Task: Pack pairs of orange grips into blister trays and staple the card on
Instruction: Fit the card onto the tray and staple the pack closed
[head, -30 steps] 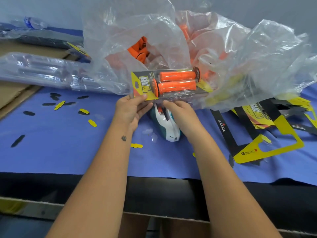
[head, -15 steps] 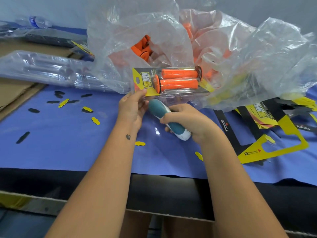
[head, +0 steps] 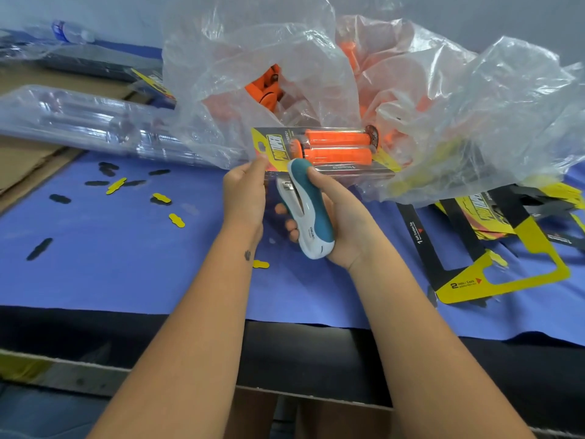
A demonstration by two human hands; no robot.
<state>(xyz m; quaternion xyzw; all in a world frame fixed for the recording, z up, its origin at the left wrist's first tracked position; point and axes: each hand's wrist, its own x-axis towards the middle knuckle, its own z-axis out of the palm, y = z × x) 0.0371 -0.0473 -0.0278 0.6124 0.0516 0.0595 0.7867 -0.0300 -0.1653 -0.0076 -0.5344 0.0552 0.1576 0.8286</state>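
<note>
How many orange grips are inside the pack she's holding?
2. One orange grip lies at the back of the pack, the other just in front. More loose ones show blurry inside the plastic bag.

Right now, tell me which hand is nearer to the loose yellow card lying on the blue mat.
Right. The right hand, gripping the stapler, is just left of the yellow card; the left hand is farther left, beyond the stapler.

R hand (head: 345, 226) raised stapler (head: 308, 210) to pack's (head: 323, 150) edge.
</note>
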